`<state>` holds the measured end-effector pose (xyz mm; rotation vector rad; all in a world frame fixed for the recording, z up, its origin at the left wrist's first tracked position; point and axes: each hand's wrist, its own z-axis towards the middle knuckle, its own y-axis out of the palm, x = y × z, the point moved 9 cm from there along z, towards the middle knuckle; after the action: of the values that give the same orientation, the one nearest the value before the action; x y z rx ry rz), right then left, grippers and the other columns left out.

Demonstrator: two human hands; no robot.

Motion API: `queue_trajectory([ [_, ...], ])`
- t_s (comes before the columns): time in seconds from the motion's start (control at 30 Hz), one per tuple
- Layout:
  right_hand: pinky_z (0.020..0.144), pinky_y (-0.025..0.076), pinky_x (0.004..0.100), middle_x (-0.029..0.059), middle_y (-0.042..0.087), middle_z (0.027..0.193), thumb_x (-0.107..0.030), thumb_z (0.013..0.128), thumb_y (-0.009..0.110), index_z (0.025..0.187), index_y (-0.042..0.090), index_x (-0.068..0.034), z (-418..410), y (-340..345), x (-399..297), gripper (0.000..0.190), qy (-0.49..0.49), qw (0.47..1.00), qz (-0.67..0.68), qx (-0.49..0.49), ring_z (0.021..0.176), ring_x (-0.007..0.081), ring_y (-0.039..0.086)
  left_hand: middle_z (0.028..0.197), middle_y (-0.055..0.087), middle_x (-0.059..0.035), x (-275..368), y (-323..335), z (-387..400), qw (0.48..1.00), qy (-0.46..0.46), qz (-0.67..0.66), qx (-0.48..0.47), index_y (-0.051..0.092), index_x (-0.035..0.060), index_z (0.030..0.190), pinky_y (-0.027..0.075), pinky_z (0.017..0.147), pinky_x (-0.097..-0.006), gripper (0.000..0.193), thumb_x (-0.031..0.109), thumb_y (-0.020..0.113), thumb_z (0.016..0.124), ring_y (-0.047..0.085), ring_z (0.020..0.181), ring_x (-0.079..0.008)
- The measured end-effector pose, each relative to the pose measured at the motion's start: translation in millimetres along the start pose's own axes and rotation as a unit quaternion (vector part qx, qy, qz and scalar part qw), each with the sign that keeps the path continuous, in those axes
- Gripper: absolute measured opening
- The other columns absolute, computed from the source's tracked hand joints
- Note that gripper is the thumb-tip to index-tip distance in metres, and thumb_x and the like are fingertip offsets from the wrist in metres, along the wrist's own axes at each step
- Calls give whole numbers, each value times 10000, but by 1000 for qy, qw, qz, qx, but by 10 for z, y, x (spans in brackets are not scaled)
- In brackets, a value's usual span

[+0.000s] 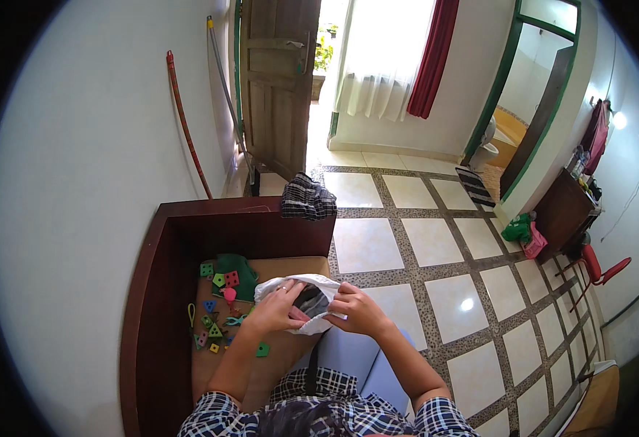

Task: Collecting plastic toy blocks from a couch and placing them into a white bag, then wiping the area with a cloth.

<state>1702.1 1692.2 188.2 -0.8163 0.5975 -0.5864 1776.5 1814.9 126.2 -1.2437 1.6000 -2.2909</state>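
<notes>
A white cloth or plastic bag (pixel 323 282) sits over my lap with its mouth spread wide. My left hand (pixel 275 308) grips the bag's left rim, its thumb reaching to the inner edge. On the opposite side, my right hand (pixel 358 310) pinches the rim between thumb and fingers. Grey and pink contents (pixel 299 314) show inside, too shaded to identify. Left of the bag, on a tan seat cushion (pixel 292 266), lie several colourful toy shape blocks (pixel 232 278), a pair of teal toy pliers (pixel 236 320) and a dark green cloth (pixel 243 266).
The dark wooden bench frame (pixel 150 306) borders the cushion, with a checked cloth (pixel 308 198) over its far arm. Two long poles lean near the wooden door (pixel 275 82), which stands ajar. A red chair (pixel 595 267) and a brown cabinet (pixel 562 210) stand at the right.
</notes>
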Motion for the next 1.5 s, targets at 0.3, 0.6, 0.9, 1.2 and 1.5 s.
queue_trajectory([
  [0.3,743,493,360,38,586,664,-133,700,782,674,583,-83,60,26,63,207,20,999,17,23,740,251,541,1470,363,-273,30,-115,133,999,17,31,-14,435,63,1417,341,1115,-420,934,282,853,611,354,1376,-402],
  [0.6,775,504,361,36,633,737,-140,726,753,730,617,-84,39,53,84,148,32,999,26,3,780,255,564,1263,568,-196,-1458,-629,-609,826,-106,-368,414,644,47,1130,424,992,-471,294,121,666,846,565,1065,-321],
  [0.9,767,506,359,38,621,719,-154,756,749,718,616,-81,1,68,149,157,47,999,24,3,780,254,570,1557,123,-217,-2665,1429,-933,917,-371,118,86,349,193,1463,206,1112,-612,902,457,767,709,150,1424,-444],
  [1.2,771,509,375,41,623,721,-172,749,757,706,606,-76,-14,110,162,184,49,999,18,5,788,261,580,1361,499,-130,-2173,1249,-682,939,-255,-3,231,541,142,1306,298,1034,-629,711,438,761,697,451,1271,-342],
  [1.5,721,493,356,27,591,681,-170,723,791,686,595,-93,-4,94,131,214,41,998,13,36,736,245,535,1113,659,-136,-1542,873,-397,950,-45,-110,287,649,77,1141,475,935,-404,412,237,719,768,621,1062,-300],
])
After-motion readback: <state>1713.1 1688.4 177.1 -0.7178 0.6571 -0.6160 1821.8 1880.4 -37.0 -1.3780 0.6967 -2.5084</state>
